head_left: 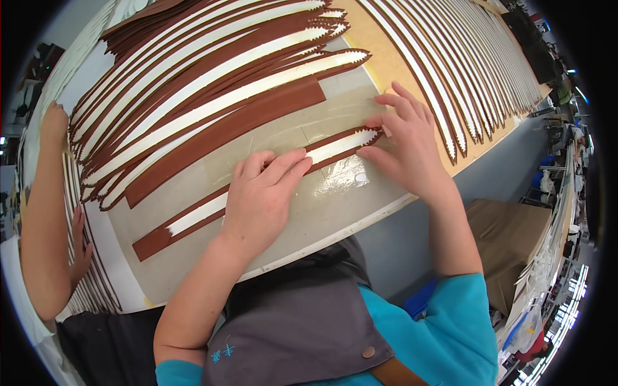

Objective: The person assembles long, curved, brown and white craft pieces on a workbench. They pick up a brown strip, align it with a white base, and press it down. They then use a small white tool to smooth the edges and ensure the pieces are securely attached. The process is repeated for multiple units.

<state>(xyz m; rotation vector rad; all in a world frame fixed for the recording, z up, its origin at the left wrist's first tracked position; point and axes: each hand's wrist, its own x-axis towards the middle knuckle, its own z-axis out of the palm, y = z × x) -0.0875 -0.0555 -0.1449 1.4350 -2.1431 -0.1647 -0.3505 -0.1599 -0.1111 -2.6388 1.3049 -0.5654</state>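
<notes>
Working the brown-and-white strip (331,148) at its toothed tip

Lying slantwise across the middle of the frame, the strip shows brown margins along both sides of its white band, with a plain brown flap at the lower-left end. The left hand (265,193) rests its bunched fingertips on the strip; whether it pinches or only presses, I cannot tell. The right hand (412,145) has thumb and forefinger apart, on either side of the tip. Good work here probably means keeping the left hand as a firm anchor, pressing each small tooth down in turn, and keeping the margins even without stretching the brown material. The bench (354,209) gives a flat backing beneath.

Just above lies a plain brown strip (257,122); beyond it, stacked strips (222,93) fill the upper left, and a row of strips (444,96) the upper right. A co-worker's hand (79,254) shows at the left.
</notes>
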